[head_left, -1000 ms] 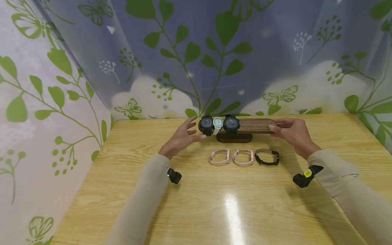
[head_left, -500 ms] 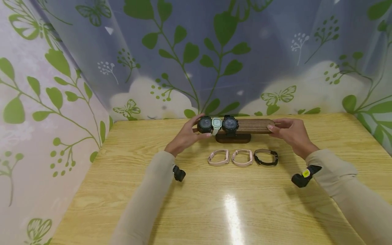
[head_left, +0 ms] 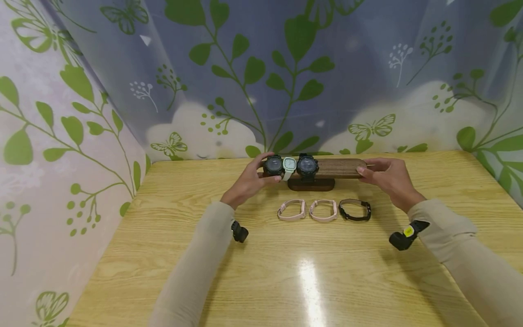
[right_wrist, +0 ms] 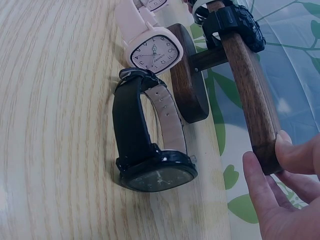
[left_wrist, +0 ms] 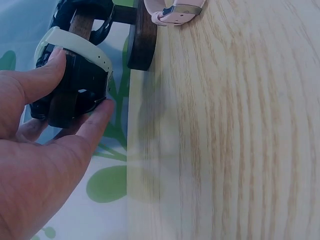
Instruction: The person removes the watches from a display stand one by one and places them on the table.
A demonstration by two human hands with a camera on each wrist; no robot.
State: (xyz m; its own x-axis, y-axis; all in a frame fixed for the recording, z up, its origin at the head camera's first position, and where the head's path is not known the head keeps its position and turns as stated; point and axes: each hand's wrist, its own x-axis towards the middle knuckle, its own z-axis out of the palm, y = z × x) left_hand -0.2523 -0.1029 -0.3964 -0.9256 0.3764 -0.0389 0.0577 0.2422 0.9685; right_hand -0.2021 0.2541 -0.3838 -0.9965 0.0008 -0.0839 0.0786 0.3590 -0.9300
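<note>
A dark wooden watch stand (head_left: 341,168) rises on its base (head_left: 311,185) at the table's back. Its bar carries a black watch (head_left: 273,165) at the left end, a mint-green watch (head_left: 289,164) beside it, then another black watch (head_left: 307,166). My left hand (head_left: 246,182) grips the leftmost black watch, thumb in front and fingers behind; the left wrist view shows the thumb (left_wrist: 52,70) also against the mint strap. My right hand (head_left: 392,178) pinches the bare right end of the bar between thumb and fingers, seen too in the right wrist view.
In front of the stand lie two pink watches (head_left: 303,210) (head_left: 335,210) and a black-strapped watch (right_wrist: 160,172), in a row on the wooden table (head_left: 253,272). A patterned curtain (head_left: 359,63) hangs behind the table, with another patterned sheet at the left.
My left hand has moved right and taken hold of the leftmost black watch. The right hand keeps its pinch on the bar's end.
</note>
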